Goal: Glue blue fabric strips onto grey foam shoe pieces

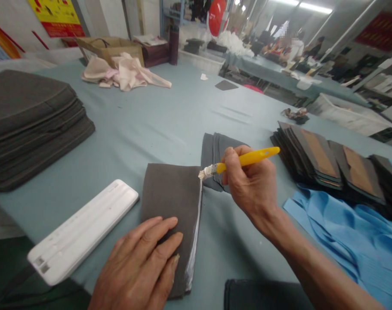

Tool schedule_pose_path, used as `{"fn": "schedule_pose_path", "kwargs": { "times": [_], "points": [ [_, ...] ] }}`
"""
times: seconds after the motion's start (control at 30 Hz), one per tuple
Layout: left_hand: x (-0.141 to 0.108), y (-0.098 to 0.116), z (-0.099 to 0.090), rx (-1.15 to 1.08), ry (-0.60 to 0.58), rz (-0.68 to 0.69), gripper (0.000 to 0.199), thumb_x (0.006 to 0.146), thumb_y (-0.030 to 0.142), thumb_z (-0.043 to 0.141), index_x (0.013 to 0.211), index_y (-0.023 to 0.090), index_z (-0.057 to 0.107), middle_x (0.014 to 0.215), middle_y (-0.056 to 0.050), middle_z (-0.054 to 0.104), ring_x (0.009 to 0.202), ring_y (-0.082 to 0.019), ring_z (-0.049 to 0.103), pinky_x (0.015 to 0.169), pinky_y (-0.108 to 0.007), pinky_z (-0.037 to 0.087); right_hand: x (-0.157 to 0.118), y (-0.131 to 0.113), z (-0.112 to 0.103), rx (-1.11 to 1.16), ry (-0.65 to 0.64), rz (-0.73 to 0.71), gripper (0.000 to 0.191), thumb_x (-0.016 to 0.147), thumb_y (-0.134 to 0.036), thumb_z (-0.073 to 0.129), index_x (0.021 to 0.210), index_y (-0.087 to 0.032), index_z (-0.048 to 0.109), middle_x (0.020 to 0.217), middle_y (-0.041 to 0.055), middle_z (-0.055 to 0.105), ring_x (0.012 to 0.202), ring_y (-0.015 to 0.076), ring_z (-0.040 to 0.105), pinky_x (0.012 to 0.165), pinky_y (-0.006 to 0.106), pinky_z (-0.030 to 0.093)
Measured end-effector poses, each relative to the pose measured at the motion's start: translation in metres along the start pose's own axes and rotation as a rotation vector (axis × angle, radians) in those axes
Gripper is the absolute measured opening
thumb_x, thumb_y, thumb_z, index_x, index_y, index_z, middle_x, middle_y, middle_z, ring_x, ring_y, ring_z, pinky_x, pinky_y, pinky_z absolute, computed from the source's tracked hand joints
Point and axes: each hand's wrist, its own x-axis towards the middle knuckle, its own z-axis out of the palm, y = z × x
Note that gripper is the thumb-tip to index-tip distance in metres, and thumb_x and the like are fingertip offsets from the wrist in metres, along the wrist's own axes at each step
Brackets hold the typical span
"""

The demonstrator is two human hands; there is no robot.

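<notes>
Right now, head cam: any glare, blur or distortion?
Head view: ceiling lights blown out top right; wide-angle stretch bends far table toward the edge; brush, left hand and right hand fairly sharp; background person pixelated.

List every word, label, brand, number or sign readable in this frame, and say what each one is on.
Nothing is readable: the yellow poster and the red sign carry print too blurred to read, the white plastic bar shows only small moulded marks, and the yellow brush shows no lettering.
</notes>
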Motion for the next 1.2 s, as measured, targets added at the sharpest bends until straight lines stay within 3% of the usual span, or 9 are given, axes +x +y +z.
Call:
{"fn": "schedule_pose_path", "kwargs": {
  "times": [0.23,0.37,0.57,0.8,1.2],
  "points": [
    [0.001,0.000,0.000,-0.007,-0.006,0.011,0.034,0.102,0.017,0.054,0.131,0.024,0.070,0.141,-0.002,0.072,0.133,-0.023,0.062,0.110,-0.037,0.049,0.022,0.004,0.005,-0.107,-0.015,-0.100,0.041,0.103,-0.036,0.056,0.065,-0.023,0.057,0.052,-0.0034,0.057,0.049,0.0119,0.053,0.056,0.028,0.041],
    [0.002,0.002,-0.001,-0.012,-0.011,-0.002,0.034,0.102,0.017,0.053,0.132,0.024,0.069,0.141,-0.002,0.072,0.134,-0.023,0.062,0.110,-0.037,0.049,0.025,-0.003,0.001,-0.052,0.022,-0.089,0.038,0.102,-0.033,0.058,0.066,-0.023,0.058,0.050,-0.0041,0.057,0.048,0.0118,0.054,0.056,0.028,0.042],
    [0.006,0.005,-0.004,-0.005,-0.007,-0.018,0.032,0.103,0.019,0.053,0.130,0.026,0.069,0.139,-0.002,0.074,0.131,-0.023,0.064,0.108,-0.038,0.051,0.013,-0.014,0.001,0.173,0.147,0.015,0.034,0.098,-0.028,0.061,0.064,-0.026,0.060,0.047,-0.0036,0.056,0.043,0.0130,0.053,0.047,0.027,0.042],
    [0.010,0.007,-0.012,0.021,-0.043,-0.002,0.030,0.104,0.017,0.052,0.129,0.022,0.068,0.136,-0.003,0.075,0.131,-0.022,0.063,0.107,-0.037,0.048,-0.002,-0.005,0.011,0.126,0.069,0.070,0.032,0.099,-0.037,0.060,0.071,-0.023,0.061,0.050,-0.0043,0.058,0.043,0.0117,0.051,0.043,0.026,0.038],
    [0.015,0.013,-0.010,-0.006,-0.060,-0.037,0.028,0.106,0.015,0.051,0.128,0.022,0.067,0.138,-0.003,0.073,0.132,-0.023,0.060,0.110,-0.039,0.045,-0.027,-0.018,-0.006,0.112,0.013,0.111,0.033,0.099,-0.035,0.062,0.067,-0.026,0.061,0.046,-0.0026,0.057,0.040,0.0141,0.052,0.040,0.028,0.039]
  ]
}}
